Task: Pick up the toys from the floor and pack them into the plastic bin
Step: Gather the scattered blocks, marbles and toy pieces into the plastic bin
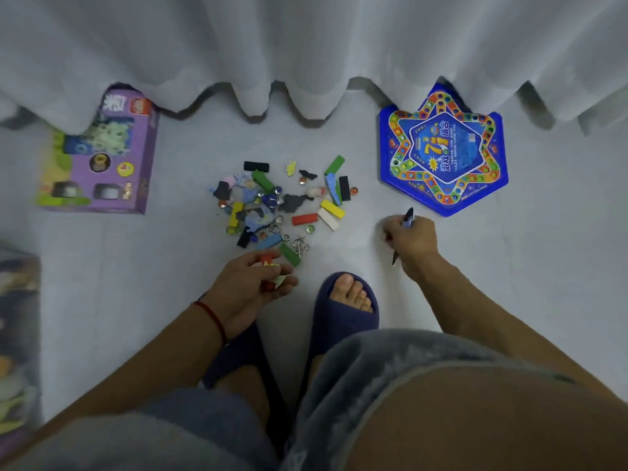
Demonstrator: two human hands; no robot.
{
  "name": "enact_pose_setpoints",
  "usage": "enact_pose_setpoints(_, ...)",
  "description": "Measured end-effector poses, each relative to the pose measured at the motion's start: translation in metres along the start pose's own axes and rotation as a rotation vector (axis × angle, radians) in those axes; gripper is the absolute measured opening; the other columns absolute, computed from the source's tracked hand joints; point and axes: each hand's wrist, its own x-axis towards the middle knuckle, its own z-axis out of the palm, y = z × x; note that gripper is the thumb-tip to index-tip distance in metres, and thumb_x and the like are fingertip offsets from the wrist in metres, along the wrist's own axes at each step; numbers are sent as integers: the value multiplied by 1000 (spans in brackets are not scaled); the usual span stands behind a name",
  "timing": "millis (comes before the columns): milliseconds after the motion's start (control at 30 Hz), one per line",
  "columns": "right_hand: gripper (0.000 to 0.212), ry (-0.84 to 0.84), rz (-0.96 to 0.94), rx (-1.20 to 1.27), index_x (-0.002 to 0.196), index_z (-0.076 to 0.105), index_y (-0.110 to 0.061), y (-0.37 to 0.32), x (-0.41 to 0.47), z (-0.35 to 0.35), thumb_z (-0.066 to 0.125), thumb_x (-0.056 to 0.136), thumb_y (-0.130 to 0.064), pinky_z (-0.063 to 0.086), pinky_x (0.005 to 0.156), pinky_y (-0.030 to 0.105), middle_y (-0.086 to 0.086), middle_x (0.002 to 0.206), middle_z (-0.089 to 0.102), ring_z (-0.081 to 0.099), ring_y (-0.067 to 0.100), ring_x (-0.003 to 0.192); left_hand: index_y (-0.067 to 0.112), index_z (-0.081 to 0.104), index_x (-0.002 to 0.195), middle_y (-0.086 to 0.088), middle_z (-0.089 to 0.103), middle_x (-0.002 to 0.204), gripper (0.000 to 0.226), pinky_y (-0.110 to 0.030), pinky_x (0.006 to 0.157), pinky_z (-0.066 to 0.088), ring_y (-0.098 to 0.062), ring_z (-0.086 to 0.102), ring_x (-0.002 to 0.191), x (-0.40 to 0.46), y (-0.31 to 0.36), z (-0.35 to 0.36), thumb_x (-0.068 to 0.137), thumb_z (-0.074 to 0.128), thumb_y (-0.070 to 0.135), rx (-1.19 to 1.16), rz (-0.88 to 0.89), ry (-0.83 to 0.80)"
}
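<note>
Toys (282, 202) lie in a loose heap on the pale floor (339, 253), just ahead of both hands and between them: coloured wooden blocks, glass marbles, flat dark and blue cut-out pieces, a small die and a metal wire puzzle (300, 246). The nearest piece, a green block (290, 254), sits just beyond the fingertips of the left hand (251, 283). That hand is palm up with fingers curled, gripping a few small pieces, red and pale green among them. The right hand (411, 237) is held just above the floor to the right of the heap, closed around some dark and blue pieces (407, 220) that stick out above and below the fist. Just beyond the right hand lies a blue star-shaped game board (445, 147), flat on the floor, its far tip under the hem of a white curtain (306, 45). Well to the left of the left hand, past the heap, lies a purple toy box (102, 158), its far end also under the curtain. Near the left hand, a foot in a dark blue slipper (346, 307) points toward the heap. The plastic bin cannot be made out with any certainty.
</note>
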Motion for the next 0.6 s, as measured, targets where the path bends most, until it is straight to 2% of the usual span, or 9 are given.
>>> enact_pose_setpoints(67, 20, -333, 256, 597, 111, 64, 2, -29, -40, 3, 55, 97, -11, 51, 51, 20, 12, 82, 64, 58, 15, 63, 3, 56, 121, -21, 64, 102, 29, -35, 72, 61, -33, 70, 88, -18, 13, -6, 95, 48, -5, -145, 13, -43)
enact_pose_setpoints(100, 21, -469, 321, 754, 113, 62, 1, -43, -61, 3, 53, 98, -9, 49, 48, 17, 12, 82, 61, 57, 13, 62, 3, 57, 119, -20, 65, 101, 28, -36, 74, 61, -34, 69, 89, -29, 20, -9, 94, 48, -5, -210, 23, -70)
enact_pose_setpoints(167, 22, -673, 337, 789, 111, 62, 0, -76, -100, 10, 56, 92, -10, 51, 50, 17, 11, 84, 60, 60, 14, 64, 4, 60, 113, -18, 67, 95, 26, -35, 71, 61, -33, 68, 86, -54, 35, -24, 94, 46, -6, -309, 69, -96)
enact_pose_setpoints(267, 24, -834, 281, 623, 100, 65, 2, -136, -158, 29, 52, 90, -15, 56, 54, 25, 15, 88, 65, 67, 22, 72, 7, 61, 105, -16, 68, 93, 25, -34, 67, 59, -31, 66, 80, -98, 57, -66, 91, 44, -5, -429, 162, -54)
enact_pose_setpoints(333, 25, -914, 224, 388, 96, 65, 1, -181, -202, 46, 49, 92, -19, 55, 50, 26, 16, 87, 66, 67, 23, 70, 9, 60, 105, -15, 66, 96, 21, -35, 69, 57, -30, 64, 81, -134, 68, -106, 91, 46, 0, -518, 231, -35)
enact_pose_setpoints(400, 24, -966, 107, 62, 97, 64, -2, -223, -247, 72, 50, 94, -21, 56, 49, 25, 16, 85, 65, 66, 21, 64, 9, 58, 106, -14, 64, 97, 19, -36, 77, 57, -30, 62, 85, -177, 70, -151, 89, 51, 5, -607, 318, 10)
enact_pose_setpoints(500, 19, -1013, -103, -376, 96, 62, -4, -268, -324, 124, 50, 95, -19, 54, 44, 22, 12, 78, 63, 63, 16, 53, 5, 60, 109, -17, 62, 106, 21, -42, 95, 51, -36, 61, 101, -240, 52, -219, 88, 56, 9, -777, 449, 147)
enact_pose_setpoints(600, 9, -1095, -246, -555, 95, 59, -6, -276, -402, 188, 54, 94, -14, 45, 39, 19, 13, 76, 60, 56, 17, 54, 5, 61, 96, -16, 55, 107, 17, -47, 108, 40, -34, 52, 105, -298, 23, -275, 79, 62, 10, -888, 549, 282)
